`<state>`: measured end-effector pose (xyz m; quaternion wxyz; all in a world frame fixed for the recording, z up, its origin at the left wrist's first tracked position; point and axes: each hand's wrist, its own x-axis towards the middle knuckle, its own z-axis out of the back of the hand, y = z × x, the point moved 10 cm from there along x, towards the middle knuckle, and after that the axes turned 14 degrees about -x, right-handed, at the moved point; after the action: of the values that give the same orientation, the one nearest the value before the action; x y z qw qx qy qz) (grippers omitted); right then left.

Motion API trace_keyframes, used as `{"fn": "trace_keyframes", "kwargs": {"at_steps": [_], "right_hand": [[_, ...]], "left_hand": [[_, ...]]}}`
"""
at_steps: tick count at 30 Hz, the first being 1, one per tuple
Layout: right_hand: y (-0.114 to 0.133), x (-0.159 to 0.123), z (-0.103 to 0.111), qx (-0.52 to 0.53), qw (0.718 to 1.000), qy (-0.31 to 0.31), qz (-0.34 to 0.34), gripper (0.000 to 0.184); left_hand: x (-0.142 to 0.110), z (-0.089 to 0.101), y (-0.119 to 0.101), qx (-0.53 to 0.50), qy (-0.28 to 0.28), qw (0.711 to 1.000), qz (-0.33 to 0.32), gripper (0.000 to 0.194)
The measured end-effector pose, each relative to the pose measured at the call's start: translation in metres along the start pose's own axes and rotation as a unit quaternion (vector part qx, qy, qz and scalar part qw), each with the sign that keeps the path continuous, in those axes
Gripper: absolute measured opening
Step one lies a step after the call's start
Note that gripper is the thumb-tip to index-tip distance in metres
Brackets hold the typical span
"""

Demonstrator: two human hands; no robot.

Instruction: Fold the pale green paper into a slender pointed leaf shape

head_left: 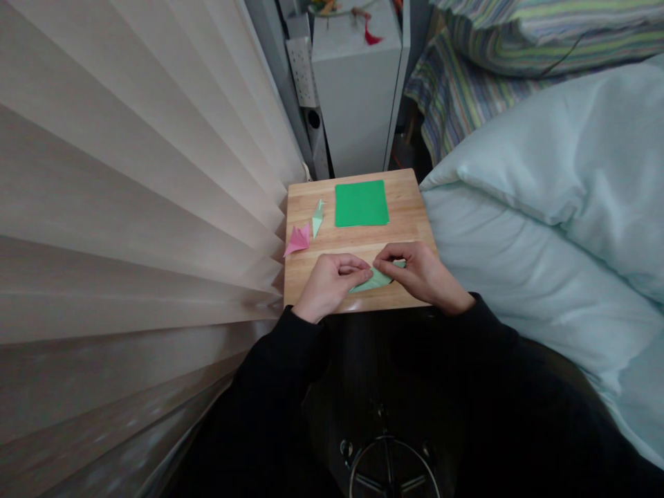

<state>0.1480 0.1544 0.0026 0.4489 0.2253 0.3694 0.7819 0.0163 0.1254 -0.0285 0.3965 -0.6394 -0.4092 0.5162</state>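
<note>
A pale green sheet of origami paper [377, 279], partly folded, lies near the front edge of the small wooden table [357, 242]. My left hand [335, 279] pinches its left part between thumb and fingers. On its right side my right hand [412, 270] is closed over the paper, thumb and fingertips pressed together close to the left fingertips. Parts of the paper are hidden under both hands. Beyond my left hand lie a pink folded paper figure [297, 239] and a slim pale green folded paper figure [317, 219].
A stack of bright green square paper [362, 203] lies at the table's back. Pleated curtain [155, 194] borders the left side; a bed with a pale blue quilt [519, 228] borders the right. Behind stands a white cabinet [357, 104] with a red tassel [372, 36] on top.
</note>
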Motion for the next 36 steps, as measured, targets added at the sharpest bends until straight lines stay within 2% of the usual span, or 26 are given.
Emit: {"fn": "trace_keyframes", "kwargs": {"at_steps": [4, 8, 10, 13, 14, 19, 23, 26, 29, 31, 32, 33, 34, 36], "right_hand": [[-0.009, 0.002, 0.001, 0.029, 0.999, -0.019, -0.032, 0.031], [-0.028, 0.000, 0.016, 0.115, 0.982, -0.114, -0.102, 0.033], [-0.028, 0.000, 0.008, 0.150, 0.978, -0.090, -0.111, 0.037], [-0.016, 0.002, -0.019, 0.186, 0.978, 0.016, -0.090, 0.040], [-0.014, 0.002, -0.025, 0.195, 0.976, 0.029, -0.087, 0.040], [-0.025, 0.002, -0.024, 0.236, 0.964, -0.019, -0.120, 0.035], [-0.027, 0.002, -0.023, 0.231, 0.964, -0.023, -0.128, 0.030], [-0.022, 0.002, -0.018, 0.189, 0.976, -0.041, -0.103, 0.026], [-0.019, 0.001, -0.010, 0.106, 0.989, -0.065, -0.079, 0.028], [-0.016, 0.000, 0.006, 0.037, 0.990, -0.120, -0.060, 0.020], [-0.012, -0.001, 0.015, 0.002, 0.988, -0.149, -0.040, 0.021], [-0.006, -0.002, 0.022, -0.030, 0.984, -0.172, -0.011, 0.031], [0.001, -0.001, 0.023, -0.057, 0.984, -0.169, 0.027, 0.039], [0.013, 0.001, 0.015, -0.076, 0.986, -0.115, 0.094, 0.027]], "left_hand": [[0.003, 0.002, 0.001, -0.009, -0.008, 1.000, -0.011, 0.009], [0.005, 0.007, 0.006, -0.076, -0.026, 0.997, 0.002, 0.020], [0.006, 0.010, 0.007, -0.101, -0.042, 0.994, 0.000, 0.028], [0.005, 0.010, 0.006, -0.119, -0.053, 0.991, -0.012, 0.035], [0.005, 0.009, 0.005, -0.125, -0.050, 0.991, -0.012, 0.036], [0.002, 0.001, 0.005, -0.170, -0.027, 0.985, 0.011, 0.045], [0.001, -0.003, 0.002, -0.131, -0.013, 0.991, 0.002, 0.042], [0.002, -0.005, -0.002, -0.082, -0.009, 0.996, -0.028, 0.031], [0.002, 0.002, -0.005, -0.056, -0.034, 0.996, -0.056, 0.019], [0.003, 0.006, -0.005, -0.022, -0.045, 0.997, -0.057, 0.009], [0.003, 0.008, -0.005, 0.008, -0.044, 0.998, -0.054, 0.003], [0.003, 0.008, -0.005, 0.046, -0.038, 0.997, -0.049, 0.002], [0.003, 0.007, -0.005, 0.086, -0.029, 0.995, -0.047, 0.006], [0.003, 0.005, -0.006, 0.149, -0.007, 0.988, -0.050, 0.011]]}}
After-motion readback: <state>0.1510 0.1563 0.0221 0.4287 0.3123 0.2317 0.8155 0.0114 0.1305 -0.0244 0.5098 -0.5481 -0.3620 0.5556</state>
